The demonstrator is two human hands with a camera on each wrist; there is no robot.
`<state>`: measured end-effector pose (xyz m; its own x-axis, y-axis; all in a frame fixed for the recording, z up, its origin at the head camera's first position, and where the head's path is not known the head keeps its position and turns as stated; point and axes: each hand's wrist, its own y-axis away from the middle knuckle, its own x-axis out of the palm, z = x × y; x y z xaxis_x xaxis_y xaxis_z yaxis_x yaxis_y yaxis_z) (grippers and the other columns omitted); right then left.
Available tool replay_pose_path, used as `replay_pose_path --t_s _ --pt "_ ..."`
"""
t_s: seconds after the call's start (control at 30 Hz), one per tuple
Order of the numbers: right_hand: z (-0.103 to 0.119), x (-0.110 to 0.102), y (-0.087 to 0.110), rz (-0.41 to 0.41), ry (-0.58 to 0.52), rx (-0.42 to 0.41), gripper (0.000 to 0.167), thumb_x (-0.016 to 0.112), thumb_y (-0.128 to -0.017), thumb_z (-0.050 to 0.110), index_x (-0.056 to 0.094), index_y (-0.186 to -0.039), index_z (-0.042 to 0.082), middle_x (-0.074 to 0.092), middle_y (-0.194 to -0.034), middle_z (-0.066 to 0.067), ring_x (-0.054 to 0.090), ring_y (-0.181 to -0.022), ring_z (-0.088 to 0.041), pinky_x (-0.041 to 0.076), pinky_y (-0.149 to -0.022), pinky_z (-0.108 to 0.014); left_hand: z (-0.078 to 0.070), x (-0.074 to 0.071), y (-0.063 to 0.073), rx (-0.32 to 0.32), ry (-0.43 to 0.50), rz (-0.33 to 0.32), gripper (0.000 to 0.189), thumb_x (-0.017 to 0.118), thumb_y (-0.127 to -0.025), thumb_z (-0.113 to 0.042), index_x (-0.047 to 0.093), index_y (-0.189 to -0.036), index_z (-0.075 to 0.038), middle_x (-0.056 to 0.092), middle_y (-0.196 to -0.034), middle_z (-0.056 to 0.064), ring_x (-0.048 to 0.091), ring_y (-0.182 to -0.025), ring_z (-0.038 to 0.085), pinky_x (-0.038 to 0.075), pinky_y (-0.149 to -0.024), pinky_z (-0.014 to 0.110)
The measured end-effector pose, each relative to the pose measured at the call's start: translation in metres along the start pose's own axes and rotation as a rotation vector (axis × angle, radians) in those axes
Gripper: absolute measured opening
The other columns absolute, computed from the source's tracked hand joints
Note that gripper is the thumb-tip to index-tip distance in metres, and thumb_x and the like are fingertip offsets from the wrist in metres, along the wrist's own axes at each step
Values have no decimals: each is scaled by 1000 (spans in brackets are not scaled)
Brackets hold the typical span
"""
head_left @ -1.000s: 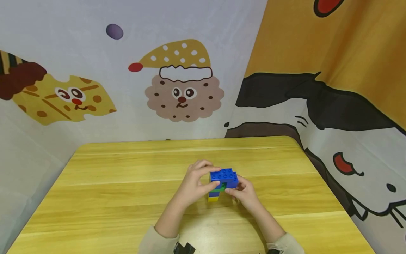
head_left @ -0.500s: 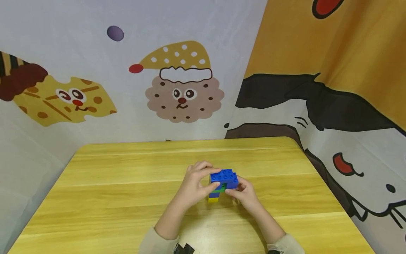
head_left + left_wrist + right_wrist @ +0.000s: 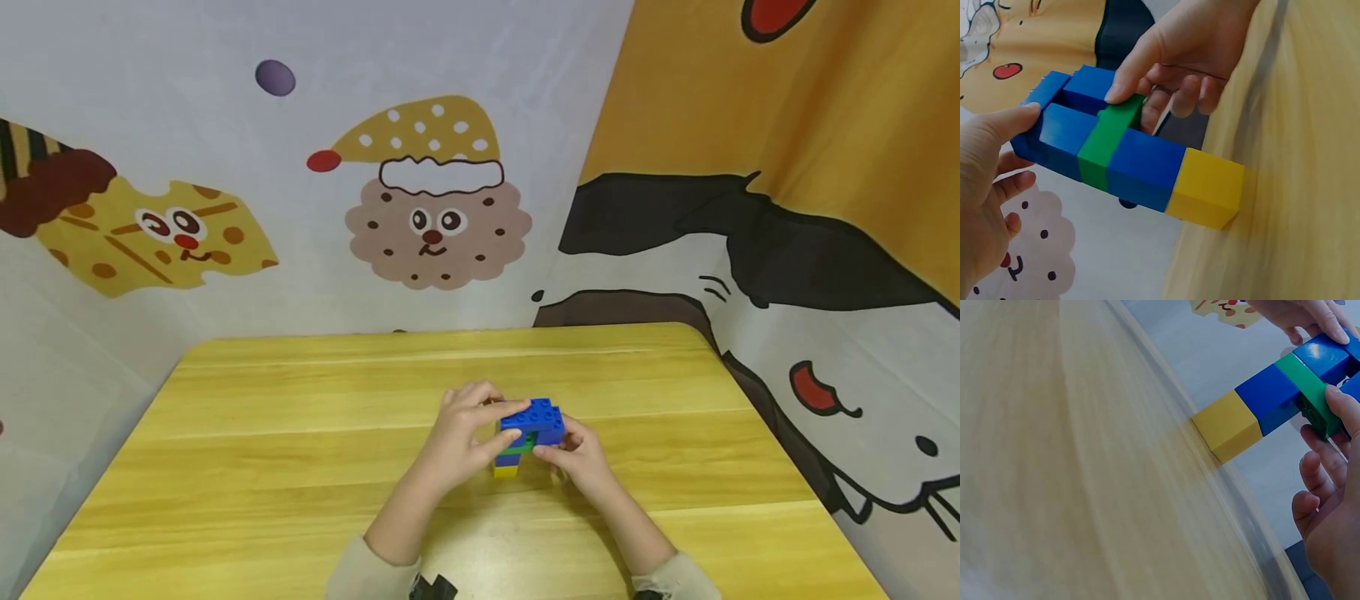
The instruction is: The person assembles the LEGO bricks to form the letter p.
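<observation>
A small tower of toy building bricks stands on the table, with a yellow brick [image 3: 1207, 187] at the bottom. Above it come a blue brick [image 3: 1147, 165], a green brick [image 3: 1107, 147] that juts out sideways, and more blue bricks. My left hand [image 3: 461, 433] pinches the top blue brick [image 3: 536, 417], thumb on its near side and index finger laid across its studs. From the right, my right hand [image 3: 585, 458] pinches the jutting green brick, its thumb beside another blue brick [image 3: 1088, 87] under the top one. The fingertips behind are partly hidden.
The wooden table [image 3: 300, 433] extends around the tower, its far edge against a cartoon-printed cloth [image 3: 435, 50]. Dark wrist straps [image 3: 433, 587] show at the sleeves near the bottom of the head view.
My left index finger has slid further right across the top blue brick, covering more studs. The right hand and the tower stay almost where they were.
</observation>
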<state>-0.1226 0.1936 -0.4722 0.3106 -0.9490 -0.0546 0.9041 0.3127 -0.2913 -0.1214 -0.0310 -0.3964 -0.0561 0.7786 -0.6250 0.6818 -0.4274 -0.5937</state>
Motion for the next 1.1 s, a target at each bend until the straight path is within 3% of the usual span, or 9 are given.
replay_pose_path --t_s 0.67,1.1 --pt "1 -1 1 -13 6 14 33 64 -88 -4 66 -117 11 65 -83 -1 44 -50 -33 43 -42 -35 -3 -6 -5 36 -118 77 32 74 -85 -25 71 -117 -22 52 -94 -8 42 -88 11 31 -77 33" --pt "1 0 0 -22 12 32 30 64 -88 -4 64 -117 4 65 -84 -2 45 -51 -31 44 -44 -33 -3 -9 -7 -6 -75 111 33 75 -85 -24 71 -117 -21 50 -93 -10 41 -88 10 32 -79 33"
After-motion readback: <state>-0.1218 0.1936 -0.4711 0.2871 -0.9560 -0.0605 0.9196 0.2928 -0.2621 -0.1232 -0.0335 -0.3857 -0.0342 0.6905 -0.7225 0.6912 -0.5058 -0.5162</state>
